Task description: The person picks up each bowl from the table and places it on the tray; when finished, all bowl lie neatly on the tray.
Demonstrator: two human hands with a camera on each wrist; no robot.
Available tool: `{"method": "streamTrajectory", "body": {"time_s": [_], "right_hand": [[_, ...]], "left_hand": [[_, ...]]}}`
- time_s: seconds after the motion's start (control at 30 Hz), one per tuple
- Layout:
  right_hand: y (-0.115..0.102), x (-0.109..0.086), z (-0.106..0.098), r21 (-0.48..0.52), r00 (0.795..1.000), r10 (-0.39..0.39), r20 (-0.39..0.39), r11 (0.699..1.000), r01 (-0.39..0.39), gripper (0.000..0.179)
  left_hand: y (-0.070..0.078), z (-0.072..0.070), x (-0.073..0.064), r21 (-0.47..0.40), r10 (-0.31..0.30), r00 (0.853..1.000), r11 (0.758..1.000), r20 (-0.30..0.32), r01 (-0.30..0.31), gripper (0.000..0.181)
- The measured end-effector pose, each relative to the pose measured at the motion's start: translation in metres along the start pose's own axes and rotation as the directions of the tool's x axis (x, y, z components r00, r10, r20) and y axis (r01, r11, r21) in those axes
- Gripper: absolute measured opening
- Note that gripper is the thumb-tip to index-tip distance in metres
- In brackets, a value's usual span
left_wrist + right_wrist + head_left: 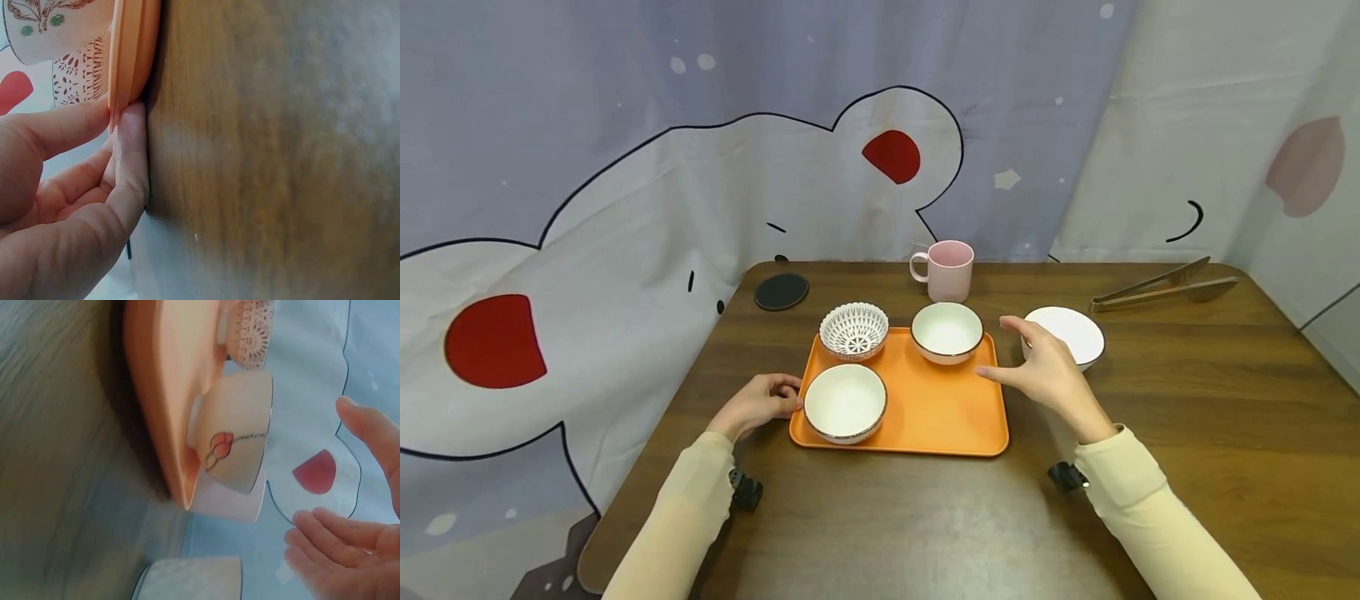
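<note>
An orange tray (943,408) lies on the table, carrying three bowls. My left hand (765,402) pinches its left edge; in the left wrist view the thumb (75,128) presses the rim from above and a finger is beneath it. At the tray's front left is a cream bowl (846,402), behind it a black-and-white patterned bowl (853,330), and at the back right a pale green-white bowl (947,332). Between that bowl and a white bowl (1063,333) on the table, my right hand (1043,371) hovers with thumb and fingers spread apart, holding nothing.
Behind the tray stands a pink mug (951,271). A black round coaster (781,291) lies at the back left, and metal tongs (1165,287) rest at the back right. The wooden table (1225,433) meets a printed curtain (737,192) at its far edge.
</note>
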State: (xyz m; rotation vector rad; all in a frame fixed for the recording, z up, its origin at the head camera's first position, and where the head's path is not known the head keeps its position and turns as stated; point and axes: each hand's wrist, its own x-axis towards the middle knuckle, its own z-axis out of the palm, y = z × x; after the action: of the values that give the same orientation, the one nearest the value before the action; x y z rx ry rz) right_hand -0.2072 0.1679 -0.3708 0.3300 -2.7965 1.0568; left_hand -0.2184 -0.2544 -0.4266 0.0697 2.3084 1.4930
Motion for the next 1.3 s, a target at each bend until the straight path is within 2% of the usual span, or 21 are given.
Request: {"method": "streamTrajectory", "body": {"time_s": [0.37, 0.6, 0.73, 0.9, 1.1, 1.3], "right_hand": [[0.019, -0.001, -0.010, 0.012, 0.999, 0.054, 0.002, 0.998, -0.054, 0.085], [0.028, 0.000, -0.014, -0.018, 0.998, 0.070, -0.004, 0.997, -0.070, 0.086], [0.035, 0.003, -0.019, -0.043, 0.996, 0.092, -0.020, 0.995, -0.092, 0.087], [0.043, 0.008, -0.026, -0.077, 0.992, 0.117, -0.042, 0.990, -0.120, 0.094], [0.053, 0.011, -0.028, -0.072, 0.984, 0.167, -0.064, 0.983, -0.171, 0.105], [0.063, 0.013, -0.030, -0.086, 0.976, 0.202, -0.087, 0.974, -0.209, 0.114]], "left_hand": [[-0.003, 0.000, 0.001, 0.002, 0.010, 1.000, 1.000, 0.003, -0.010, 0.039], [-0.003, 0.001, 0.001, -0.016, 0.004, 1.000, 1.000, 0.002, -0.004, 0.040], [-0.002, 0.000, 0.000, 0.001, 0.014, 1.000, 1.000, 0.009, -0.014, 0.041], [-0.002, 0.000, 0.000, 0.002, 0.010, 1.000, 1.000, -0.001, -0.010, 0.041], [-0.002, 0.001, 0.000, -0.012, -0.013, 1.000, 1.000, -0.016, 0.013, 0.040], [-0.002, 0.000, -0.001, -0.016, -0.006, 1.000, 1.000, -0.008, 0.006, 0.043]]}}
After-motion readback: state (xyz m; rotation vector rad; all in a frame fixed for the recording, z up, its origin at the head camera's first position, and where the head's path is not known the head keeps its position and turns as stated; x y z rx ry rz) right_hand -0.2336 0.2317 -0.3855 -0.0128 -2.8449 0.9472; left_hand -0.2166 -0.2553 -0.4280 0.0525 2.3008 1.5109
